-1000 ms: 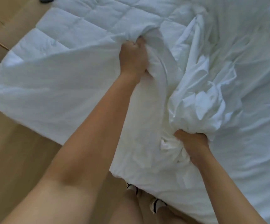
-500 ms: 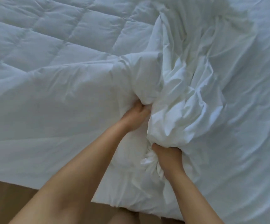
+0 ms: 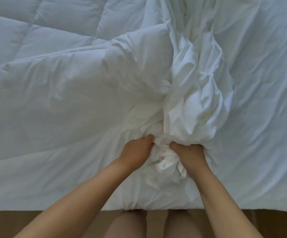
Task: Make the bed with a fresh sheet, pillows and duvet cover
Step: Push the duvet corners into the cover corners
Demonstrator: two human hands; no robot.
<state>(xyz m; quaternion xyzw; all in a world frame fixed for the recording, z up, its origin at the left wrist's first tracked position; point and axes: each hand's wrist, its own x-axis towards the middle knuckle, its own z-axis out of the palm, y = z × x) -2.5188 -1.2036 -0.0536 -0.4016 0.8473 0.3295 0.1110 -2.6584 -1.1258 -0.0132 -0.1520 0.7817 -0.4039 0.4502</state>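
Brown floor [image 3: 36,220] borders the near edge of the bed [image 3: 259,200]. Just past that edge the left hand [image 3: 135,150] and right hand [image 3: 189,156] sit close together, each with fingers curled into a knot of the white duvet cover [image 3: 196,103], which heaps up directly beyond the right hand. Farther left lies the quilted duvet [image 3: 56,31], partly sheathed. Feeding the bunched cover along evenly with both grips firm should keep the filling from twisting.
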